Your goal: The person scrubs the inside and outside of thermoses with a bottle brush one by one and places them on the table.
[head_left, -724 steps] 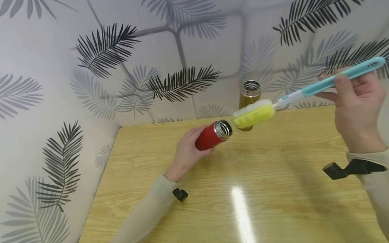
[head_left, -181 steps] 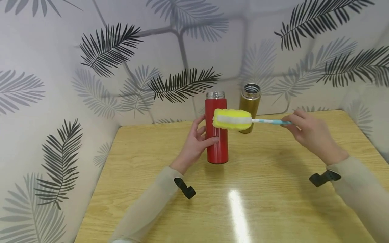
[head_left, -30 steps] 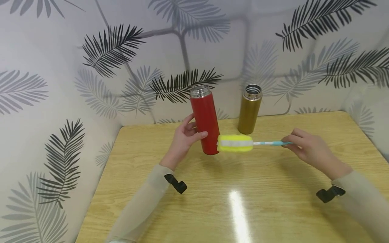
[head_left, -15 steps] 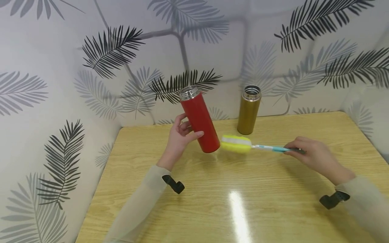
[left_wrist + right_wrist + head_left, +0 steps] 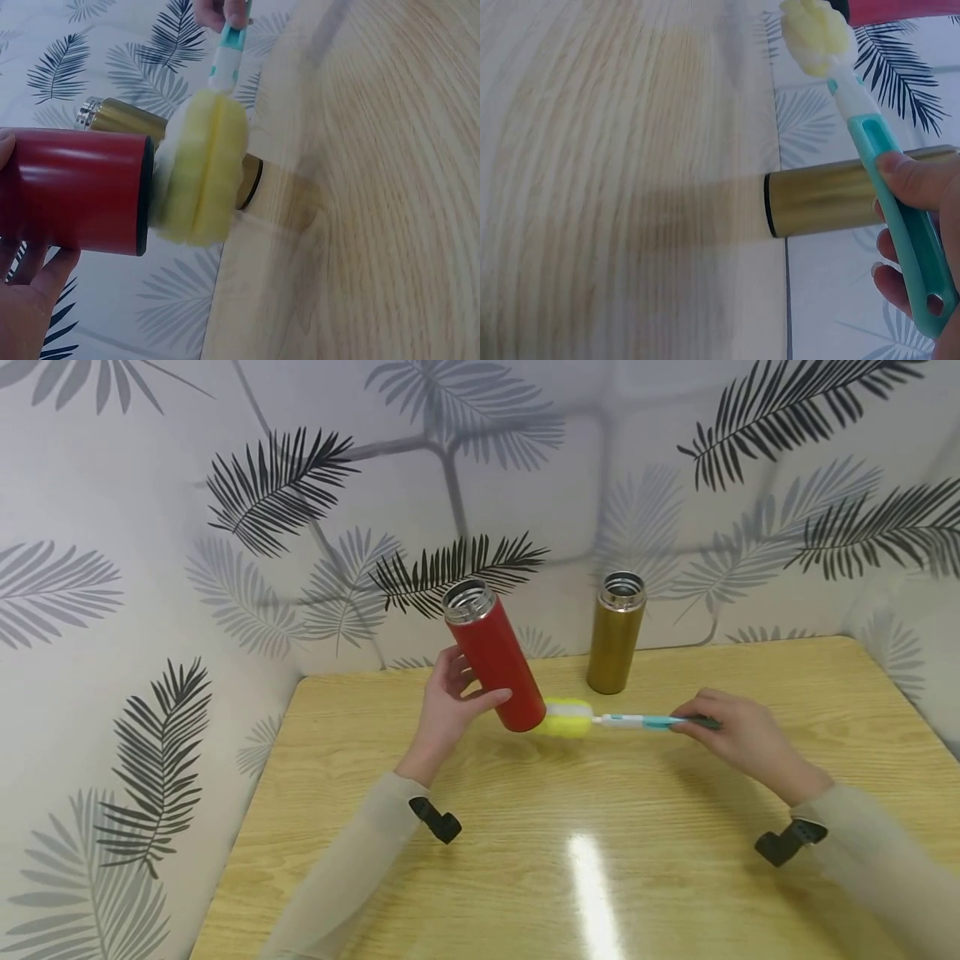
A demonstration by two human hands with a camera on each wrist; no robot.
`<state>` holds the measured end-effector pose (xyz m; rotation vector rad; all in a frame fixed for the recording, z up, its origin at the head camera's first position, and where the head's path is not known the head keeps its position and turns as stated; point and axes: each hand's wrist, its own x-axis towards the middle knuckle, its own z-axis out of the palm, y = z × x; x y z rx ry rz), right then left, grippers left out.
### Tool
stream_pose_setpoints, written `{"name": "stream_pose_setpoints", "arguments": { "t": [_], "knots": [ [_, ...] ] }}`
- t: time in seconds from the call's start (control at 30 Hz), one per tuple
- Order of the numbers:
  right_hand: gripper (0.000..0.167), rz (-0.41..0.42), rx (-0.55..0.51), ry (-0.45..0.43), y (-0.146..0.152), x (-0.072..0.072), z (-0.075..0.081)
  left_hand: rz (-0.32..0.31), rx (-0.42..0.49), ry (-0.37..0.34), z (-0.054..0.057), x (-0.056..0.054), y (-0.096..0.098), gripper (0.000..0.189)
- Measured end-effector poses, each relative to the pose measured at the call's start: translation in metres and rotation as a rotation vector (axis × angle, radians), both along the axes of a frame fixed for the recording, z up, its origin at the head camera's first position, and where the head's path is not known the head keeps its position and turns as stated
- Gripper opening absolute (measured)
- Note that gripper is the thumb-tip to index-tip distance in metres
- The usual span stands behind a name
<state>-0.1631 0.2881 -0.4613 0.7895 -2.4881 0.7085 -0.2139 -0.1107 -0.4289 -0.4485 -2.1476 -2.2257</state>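
My left hand (image 5: 444, 706) grips a red thermos bottle (image 5: 498, 664) around its side, lifted off the table and tilted so its uncapped steel mouth leans left. In my right hand (image 5: 738, 735) is a bottle brush with a teal and white handle (image 5: 889, 187), pinched between thumb and fingers. Its yellow and white sponge head (image 5: 201, 169) is at the base of the red bottle and appears to touch it in the left wrist view. Part of the sponge is hidden behind the bottle in the head view.
A gold thermos bottle (image 5: 617, 635), also uncapped, stands upright near the table's back edge. The wooden table (image 5: 480, 860) meets a wall (image 5: 337, 510) with a leaf pattern behind and to the left.
Over the last second the red bottle has tilted further left, and the brush has moved left against its base. Earlier the brush was by the bottle's side, and before that near its mouth.
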Motion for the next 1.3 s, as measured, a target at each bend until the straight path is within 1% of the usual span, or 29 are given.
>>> {"name": "stream_pose_setpoints", "arguments": {
  "t": [0.07,0.17,0.3,0.37,0.43,0.47,0.6,0.67,0.77,0.9,1.0,1.13,1.23,1.3],
  "knots": [
    [0.026,-0.007,-0.004,0.005,-0.006,-0.002,0.002,-0.001,0.011,0.0,-0.001,0.001,0.002,0.07],
    [0.026,0.0,-0.007,0.04,-0.015,-0.006,0.003,-0.007,0.02,-0.011,-0.004,0.001,0.006,0.069],
    [0.027,0.06,-0.012,0.085,-0.026,-0.008,0.001,-0.003,0.02,-0.031,-0.007,0.001,0.01,0.069],
    [0.026,0.097,-0.027,0.096,-0.029,-0.008,0.001,0.008,0.017,-0.028,-0.007,0.001,0.01,0.07],
    [0.014,0.124,-0.053,0.099,-0.028,-0.009,0.001,0.024,0.013,-0.02,-0.006,0.0,0.009,0.071],
    [0.014,0.13,-0.067,0.101,-0.027,-0.009,0.001,0.034,0.009,-0.014,-0.005,0.0,0.007,0.071],
    [0.052,0.113,-0.101,0.134,-0.02,-0.013,0.003,0.049,0.025,-0.003,-0.001,-0.001,0.001,0.07],
    [0.058,0.092,-0.1,0.151,-0.016,-0.015,0.004,0.043,0.033,-0.004,0.0,-0.001,0.0,0.07],
    [0.059,0.069,-0.08,0.163,-0.013,-0.017,0.005,0.029,0.034,-0.007,0.0,0.001,0.002,0.07],
    [0.059,0.046,-0.06,0.176,-0.018,-0.018,0.003,0.015,0.028,-0.004,-0.001,0.003,0.007,0.07],
    [0.057,0.056,-0.054,0.191,-0.025,-0.018,0.0,0.011,0.027,0.001,-0.003,0.002,0.01,0.071],
    [0.054,0.091,-0.062,0.187,-0.03,-0.015,0.0,0.038,0.019,0.011,-0.005,0.0,0.009,0.071],
    [0.057,0.076,-0.083,0.193,-0.028,-0.014,0.002,0.056,0.018,0.012,-0.005,0.001,0.006,0.07],
    [0.059,0.057,-0.093,0.197,-0.027,-0.015,0.004,0.057,0.02,0.006,-0.005,0.001,0.005,0.07]
  ]
}}
